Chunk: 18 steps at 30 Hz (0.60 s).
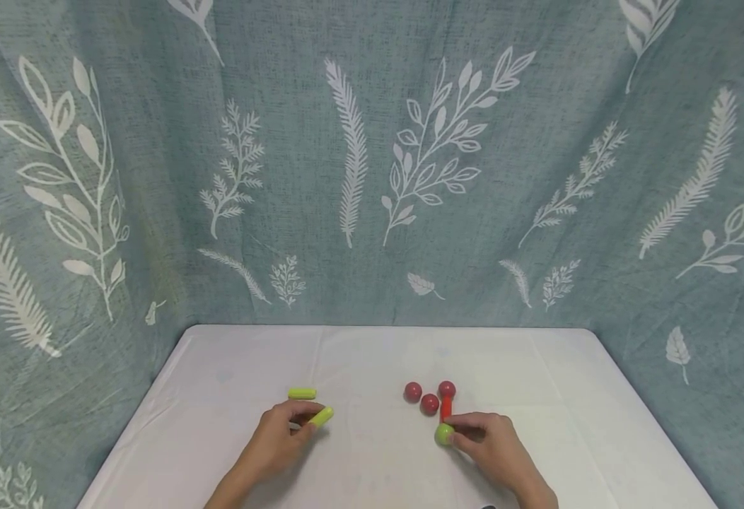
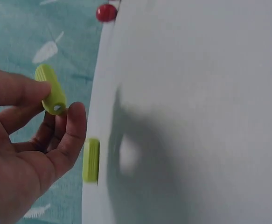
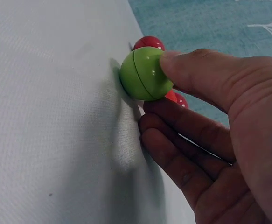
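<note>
My left hand [image 1: 281, 436] pinches a short yellow-green ridged rod [image 2: 52, 93], raised off the table, with a round hole in the end that shows. Beyond it a second yellow-green rod [image 1: 302, 393] lies on the table. Between thumb and fingers my right hand [image 1: 491, 445] grips a green ball [image 3: 145, 74] with a seam around it. The ball is at the near end of a red rod [image 1: 446, 408], whose far end meets a red ball [image 1: 446, 389]. Whether the green ball is joined to the rod, I cannot tell.
Two more red balls, one farther left [image 1: 413, 392] and one close beside the red rod [image 1: 430, 404], sit on the table. A white cloth covers the table [image 1: 359, 360]. Behind and along the sides hangs a blue-green curtain [image 1: 295, 177] with white leaf prints.
</note>
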Each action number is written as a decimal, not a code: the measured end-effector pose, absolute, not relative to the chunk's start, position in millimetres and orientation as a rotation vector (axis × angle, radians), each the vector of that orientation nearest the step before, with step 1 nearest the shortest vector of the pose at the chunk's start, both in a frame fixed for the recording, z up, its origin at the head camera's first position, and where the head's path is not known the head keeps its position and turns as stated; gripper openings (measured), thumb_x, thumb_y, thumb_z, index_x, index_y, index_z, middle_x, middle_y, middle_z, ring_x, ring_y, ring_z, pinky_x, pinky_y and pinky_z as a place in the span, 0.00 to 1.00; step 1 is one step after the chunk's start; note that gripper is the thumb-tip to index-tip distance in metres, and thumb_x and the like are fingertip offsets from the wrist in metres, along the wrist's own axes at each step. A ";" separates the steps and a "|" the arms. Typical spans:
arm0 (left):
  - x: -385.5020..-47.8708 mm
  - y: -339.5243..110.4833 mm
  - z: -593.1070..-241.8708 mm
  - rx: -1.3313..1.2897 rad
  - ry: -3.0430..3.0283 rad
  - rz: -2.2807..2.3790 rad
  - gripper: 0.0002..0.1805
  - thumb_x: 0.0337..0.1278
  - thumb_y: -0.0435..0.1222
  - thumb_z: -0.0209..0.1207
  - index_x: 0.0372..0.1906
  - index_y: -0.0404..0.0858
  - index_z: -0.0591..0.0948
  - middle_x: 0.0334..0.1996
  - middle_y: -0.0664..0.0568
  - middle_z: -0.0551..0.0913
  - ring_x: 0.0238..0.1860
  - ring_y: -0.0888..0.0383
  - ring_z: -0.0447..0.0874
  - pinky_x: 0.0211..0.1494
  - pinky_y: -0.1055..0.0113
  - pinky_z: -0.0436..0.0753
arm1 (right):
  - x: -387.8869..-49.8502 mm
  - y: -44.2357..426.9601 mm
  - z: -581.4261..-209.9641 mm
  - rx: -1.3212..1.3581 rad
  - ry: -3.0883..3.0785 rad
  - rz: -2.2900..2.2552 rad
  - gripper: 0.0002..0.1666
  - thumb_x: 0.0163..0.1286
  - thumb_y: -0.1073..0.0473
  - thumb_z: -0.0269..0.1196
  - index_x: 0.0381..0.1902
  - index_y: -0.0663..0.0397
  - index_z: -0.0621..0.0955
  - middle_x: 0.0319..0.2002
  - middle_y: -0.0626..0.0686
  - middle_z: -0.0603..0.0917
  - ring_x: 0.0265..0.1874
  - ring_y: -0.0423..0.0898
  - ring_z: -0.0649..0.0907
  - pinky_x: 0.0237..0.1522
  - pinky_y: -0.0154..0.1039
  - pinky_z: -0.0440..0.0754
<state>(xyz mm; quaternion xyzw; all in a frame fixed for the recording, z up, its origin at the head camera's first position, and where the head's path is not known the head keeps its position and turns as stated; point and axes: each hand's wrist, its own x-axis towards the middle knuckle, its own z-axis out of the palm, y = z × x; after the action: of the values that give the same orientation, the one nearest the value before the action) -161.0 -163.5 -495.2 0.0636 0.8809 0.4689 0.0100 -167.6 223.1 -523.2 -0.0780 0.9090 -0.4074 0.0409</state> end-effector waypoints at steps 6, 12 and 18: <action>-160.5 -148.8 -496.9 0.258 2.630 1.498 0.14 0.65 0.28 0.70 0.55 0.34 0.89 0.45 0.52 0.90 0.45 0.58 0.84 0.48 0.66 0.87 | -168.4 222.1 -523.7 -0.229 2.801 -1.243 0.12 0.67 0.51 0.78 0.49 0.37 0.93 0.49 0.45 0.95 0.51 0.44 0.92 0.55 0.44 0.91; -160.5 -130.2 -497.0 0.323 2.536 1.519 0.13 0.65 0.30 0.71 0.53 0.31 0.88 0.42 0.51 0.89 0.42 0.58 0.86 0.46 0.68 0.87 | -168.9 220.0 -522.6 -0.207 2.819 -1.234 0.12 0.68 0.52 0.78 0.49 0.37 0.93 0.49 0.44 0.95 0.51 0.44 0.92 0.55 0.43 0.90; -158.6 -102.8 -497.6 0.407 2.465 1.526 0.12 0.62 0.31 0.70 0.48 0.30 0.89 0.38 0.52 0.91 0.38 0.59 0.87 0.41 0.72 0.86 | -170.3 219.1 -521.9 -0.207 2.830 -1.235 0.12 0.67 0.53 0.79 0.48 0.37 0.93 0.49 0.45 0.95 0.51 0.45 0.92 0.56 0.45 0.90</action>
<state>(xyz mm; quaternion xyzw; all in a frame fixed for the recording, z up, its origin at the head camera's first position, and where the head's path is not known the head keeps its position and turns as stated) -158.6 -102.8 -497.6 0.1383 0.8372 0.5183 0.1066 -170.3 219.1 -521.9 -0.0668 0.9142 -0.3990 0.0233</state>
